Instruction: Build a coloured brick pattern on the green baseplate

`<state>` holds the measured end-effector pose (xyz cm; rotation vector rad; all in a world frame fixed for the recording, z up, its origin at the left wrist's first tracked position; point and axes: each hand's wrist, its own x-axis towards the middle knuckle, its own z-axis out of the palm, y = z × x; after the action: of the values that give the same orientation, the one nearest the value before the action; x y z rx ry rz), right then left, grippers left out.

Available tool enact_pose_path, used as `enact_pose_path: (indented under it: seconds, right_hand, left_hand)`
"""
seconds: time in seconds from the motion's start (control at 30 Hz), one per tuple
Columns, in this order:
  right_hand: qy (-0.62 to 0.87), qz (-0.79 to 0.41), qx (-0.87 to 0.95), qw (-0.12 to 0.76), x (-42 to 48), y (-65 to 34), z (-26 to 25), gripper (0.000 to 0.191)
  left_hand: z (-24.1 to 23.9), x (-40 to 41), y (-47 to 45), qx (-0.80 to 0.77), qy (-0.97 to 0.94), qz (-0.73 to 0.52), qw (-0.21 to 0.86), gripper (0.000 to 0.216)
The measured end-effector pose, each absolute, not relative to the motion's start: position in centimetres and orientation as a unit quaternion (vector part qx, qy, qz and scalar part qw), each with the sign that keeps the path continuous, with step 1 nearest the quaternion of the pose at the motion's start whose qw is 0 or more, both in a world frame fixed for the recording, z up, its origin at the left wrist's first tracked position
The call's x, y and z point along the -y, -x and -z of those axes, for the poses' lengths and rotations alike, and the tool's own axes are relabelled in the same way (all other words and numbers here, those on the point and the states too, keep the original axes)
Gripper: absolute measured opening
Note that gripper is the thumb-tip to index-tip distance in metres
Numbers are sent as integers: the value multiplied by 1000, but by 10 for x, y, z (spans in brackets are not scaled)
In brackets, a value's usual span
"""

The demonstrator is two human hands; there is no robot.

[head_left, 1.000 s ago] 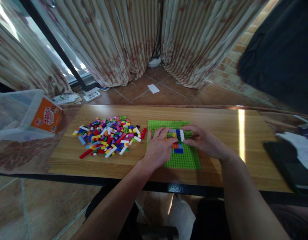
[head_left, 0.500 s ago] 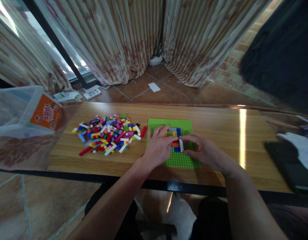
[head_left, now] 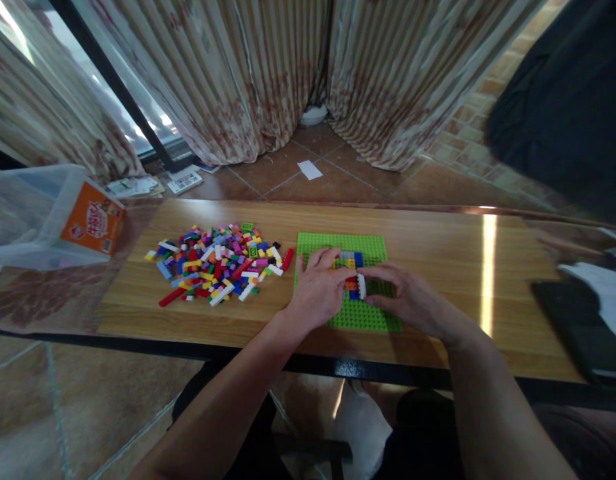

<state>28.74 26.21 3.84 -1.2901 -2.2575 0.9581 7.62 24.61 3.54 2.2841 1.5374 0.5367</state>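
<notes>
A green studded baseplate [head_left: 368, 321] lies on the table with a block of coloured bricks [head_left: 351, 257] in grey, yellow, orange, red and blue on it. My left hand [head_left: 315, 293] rests over the left part of these bricks, fingers stretched out and thumb pointing right, covering some of them. Between the thumb and fingers of my right hand [head_left: 411, 300] is a long white brick [head_left: 361, 287], tipped on its side with its studs facing left. It stands against the right edge of the coloured block; whether it is joined there I cannot tell.
Left of the baseplate spreads a pile of loose bricks [head_left: 218, 263] in many colours. A clear plastic bin [head_left: 33, 220] with an orange label stands at the far left. A black flat object [head_left: 563, 320] and white paper [head_left: 598, 297] lie at the right end of the table [head_left: 448, 247].
The white brick and my right hand have shifted very slightly against the coloured block. My left hand stays in place; the whole view has tilted a little.
</notes>
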Motion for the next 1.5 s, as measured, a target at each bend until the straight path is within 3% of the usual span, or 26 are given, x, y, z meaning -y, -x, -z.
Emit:
enact_pose_path:
  seconds: [0.33, 0.63, 1.0, 1.2, 1.5]
  right_hand:
    - [471, -355, 782, 202, -263, -288, -38, 37]
    - [531, -370, 705, 290, -275, -297, -33, 46]
    - [578, -207, 765, 196, -279, -274, -34, 37]
    - [558, -222, 773, 204, -281, -276, -30, 24]
    - [534, -256, 772, 233, -280, -270, -29, 20]
  left_hand:
    - [-31, -246, -75, -537, -807, -192, 152, 34]
    - [-40, -252, -63, -558, -775, -256, 145, 35]
    - [-37, -267, -35, -605, -724, -297, 145, 32]
    - [-36, -265, -38, -598, -721, -301, 180, 34]
    - [-36, -265, -45, -589, -723, -287, 217, 40]
